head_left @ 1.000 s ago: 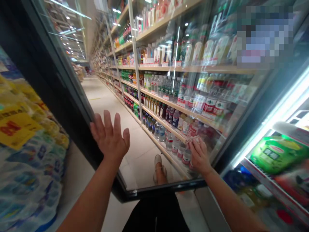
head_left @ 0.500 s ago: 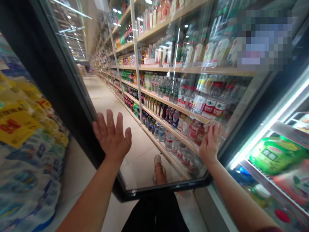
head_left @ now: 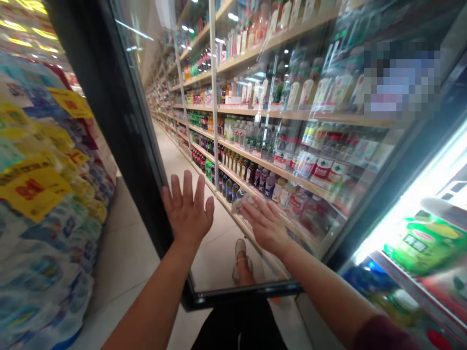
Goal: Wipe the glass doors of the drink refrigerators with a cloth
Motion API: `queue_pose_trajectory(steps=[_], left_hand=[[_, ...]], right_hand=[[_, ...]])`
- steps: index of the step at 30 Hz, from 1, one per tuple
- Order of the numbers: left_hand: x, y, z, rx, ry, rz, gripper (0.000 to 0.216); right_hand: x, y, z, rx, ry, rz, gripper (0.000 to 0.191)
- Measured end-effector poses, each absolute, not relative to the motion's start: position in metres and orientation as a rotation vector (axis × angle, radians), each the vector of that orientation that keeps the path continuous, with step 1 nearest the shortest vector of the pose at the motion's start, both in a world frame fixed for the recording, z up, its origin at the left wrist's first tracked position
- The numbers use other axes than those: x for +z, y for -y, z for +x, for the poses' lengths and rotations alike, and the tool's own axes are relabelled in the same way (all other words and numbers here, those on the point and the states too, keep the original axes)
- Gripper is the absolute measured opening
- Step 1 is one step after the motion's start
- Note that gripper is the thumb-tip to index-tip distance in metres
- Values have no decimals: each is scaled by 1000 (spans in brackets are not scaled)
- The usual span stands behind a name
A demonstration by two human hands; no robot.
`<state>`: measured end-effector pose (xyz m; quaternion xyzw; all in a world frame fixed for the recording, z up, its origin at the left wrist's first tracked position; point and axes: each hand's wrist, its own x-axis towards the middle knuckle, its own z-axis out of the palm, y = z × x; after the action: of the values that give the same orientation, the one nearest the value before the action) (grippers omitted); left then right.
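Note:
A glass door [head_left: 215, 257] with a black frame [head_left: 126, 146] stands swung out in front of me. My left hand [head_left: 188, 211] lies flat with spread fingers near the door's left edge, holding nothing. Under the fingers of my right hand [head_left: 268, 227] is a crumpled pale cloth [head_left: 241, 204], pressed against the lower middle of the pane. Part of the cloth is hidden by the fingers, and this hand is slightly blurred.
Beyond the pane run long shelves [head_left: 255, 158] of bottled drinks. To the right, a lit cooler holds a green package [head_left: 425, 243]. Wrapped water packs [head_left: 54, 272] with yellow price signs [head_left: 34, 187] are stacked at left. My foot [head_left: 241, 262] shows through the glass.
My right hand has swept the cloth left across the pane, from near its right side to the middle. My left hand stays flat near the left edge; the view has shifted slightly.

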<state>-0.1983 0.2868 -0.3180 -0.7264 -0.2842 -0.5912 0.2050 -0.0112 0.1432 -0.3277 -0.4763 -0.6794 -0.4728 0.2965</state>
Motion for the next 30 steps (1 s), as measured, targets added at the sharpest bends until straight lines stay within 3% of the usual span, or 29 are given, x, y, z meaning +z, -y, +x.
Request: queue_pose_trajectory(steps=[5, 8, 12, 14, 19, 22, 26, 30], left_hand=[[-318, -286, -198, -1653, 814, -2032, 58], [-318, -286, -199, -1659, 810, -2028, 58], [-318, -286, -200, -1637, 772, -2001, 61], [-318, -286, -200, -1632, 768, -2000, 62], [-318, -285, -199, -1645, 759, -2008, 65], [-318, -286, -200, -1640, 735, -1980, 67], [-318, -288, -200, -1652, 721, -1996, 68], [-318, -288, -200, -1610, 754, -1992, 68]], right_hand=[[-253, -158, -5, -1278, 1316, -1279, 58], [-277, -161, -20, -1275, 1358, -1297, 57], [-332, -154, -31, -1254, 1871, -1239, 54], [-327, -145, -17, -1249, 1878, -1289, 54], [-276, -124, 49, -1248, 1196, -1371, 55], [-303, -113, 63, -1276, 1135, -1405, 57], [-362, -93, 65, -1333, 1687, -1413, 56], [-348, -71, 111, -1336, 1483, -1482, 61]])
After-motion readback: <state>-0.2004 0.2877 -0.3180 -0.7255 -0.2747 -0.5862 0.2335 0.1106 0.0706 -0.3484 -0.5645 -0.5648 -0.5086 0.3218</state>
